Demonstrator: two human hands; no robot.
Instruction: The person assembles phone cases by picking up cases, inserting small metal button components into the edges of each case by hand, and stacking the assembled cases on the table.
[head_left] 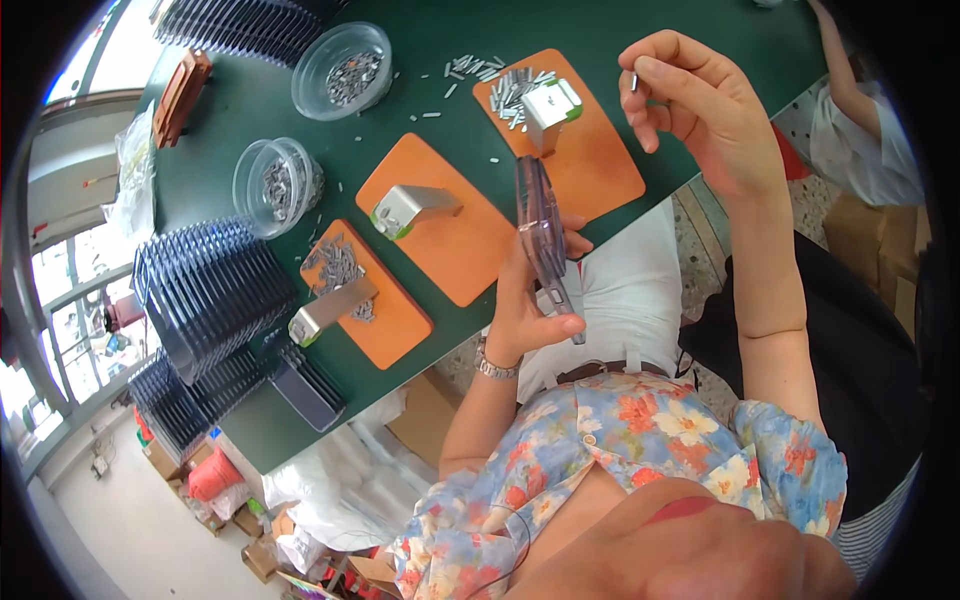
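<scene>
My left hand (pixel 520 315) holds what looks like a translucent purple-grey phone case (pixel 541 225), standing nearly edge-on, with a cutout near its lower end. My right hand (pixel 705 110) is raised above the table's right edge, thumb and index finger pinching a small shiny metal piece (pixel 634 83). Between the hands, an orange board (pixel 595 165) bears a bent metal bracket (pixel 548 108) beside a heap of small silver metal pieces (pixel 512 95). Left of my left hand, a second orange board (pixel 460 255) carries another bent bracket (pixel 415 205).
A third orange board (pixel 405 335) has a bracket (pixel 330 310) and grey metal pieces (pixel 338 262). Two clear tubs (pixel 325 60) of metal parts stand on the green table (pixel 430 45). Dark cases in rows (pixel 205 290) line its left side. Another person's arm (pixel 850 60) shows at far right.
</scene>
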